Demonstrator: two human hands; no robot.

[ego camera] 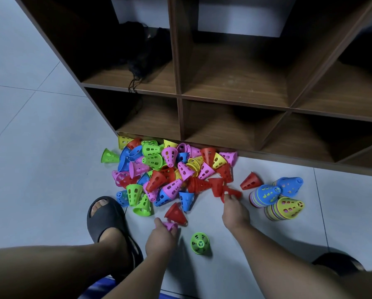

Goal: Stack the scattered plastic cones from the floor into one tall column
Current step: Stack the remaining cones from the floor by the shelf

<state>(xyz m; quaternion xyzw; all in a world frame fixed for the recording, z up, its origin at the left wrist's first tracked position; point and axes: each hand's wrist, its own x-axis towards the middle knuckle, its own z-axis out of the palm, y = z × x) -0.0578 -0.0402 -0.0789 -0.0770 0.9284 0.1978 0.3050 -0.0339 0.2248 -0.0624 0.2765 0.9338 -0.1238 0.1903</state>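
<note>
The heap of coloured cones (165, 169) lies on the tiled floor (51, 169) against the foot of the wooden shelf unit (234, 98). The left hand (160, 239) curls its fingers round a pink cone (170, 225), just beside a lone red cone (176, 214). The right hand (234, 212) pinches a blurred red cone piece (230, 193) at the heap's right edge. Three short stacks (265, 196) stand close together further right. A green cone (200, 243) stands alone between the forearms. A dark slipper (106, 216) rests left of the hands
</note>
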